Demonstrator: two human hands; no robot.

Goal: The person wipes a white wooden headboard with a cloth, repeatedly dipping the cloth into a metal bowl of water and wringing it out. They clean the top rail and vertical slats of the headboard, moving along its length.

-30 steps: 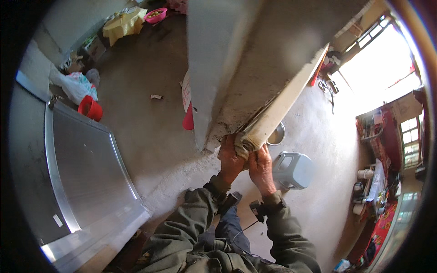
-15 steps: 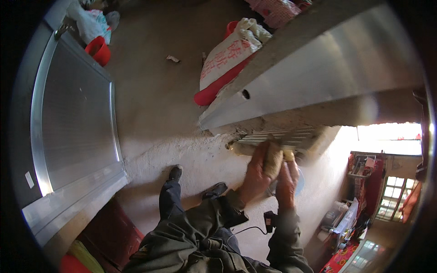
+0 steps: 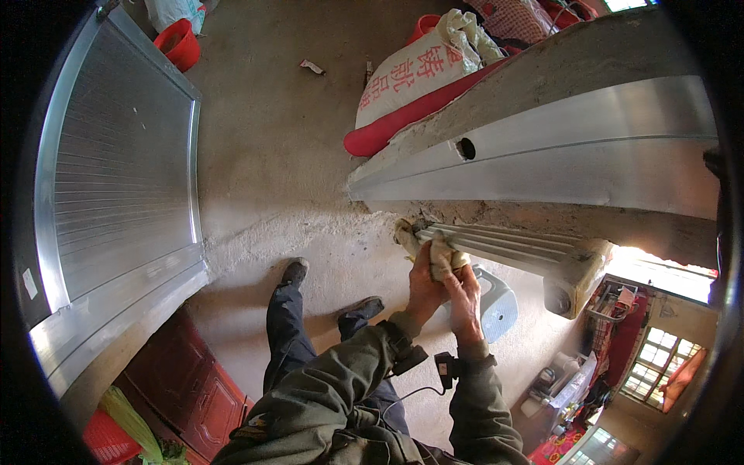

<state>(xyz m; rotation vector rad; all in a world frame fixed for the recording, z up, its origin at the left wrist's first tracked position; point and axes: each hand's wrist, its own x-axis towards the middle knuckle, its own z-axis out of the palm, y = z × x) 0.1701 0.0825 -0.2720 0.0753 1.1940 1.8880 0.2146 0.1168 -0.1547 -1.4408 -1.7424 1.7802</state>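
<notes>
Beside a rough-edged wall (image 3: pixel 581 219), a person's left hand (image 3: pixel 424 293) and right hand (image 3: pixel 466 302) hold a bunched pale cloth (image 3: pixel 442 259) in curled fingers, at the left end of a ribbed, cream radiator (image 3: pixel 504 244). Whether cloth and ribs touch is hard to tell. A hurried pull could snag the cloth on the crumbling wall, and a careless step right could knock the grey-blue plastic stool (image 3: pixel 498 307) near the right hand.

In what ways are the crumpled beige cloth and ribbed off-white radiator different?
The crumpled beige cloth is small and creased; the ribbed off-white radiator is larger, with straight ribs. The cloth is bunched between the left hand and right hand; the radiator stretches away to their right. Both are pale.
</notes>
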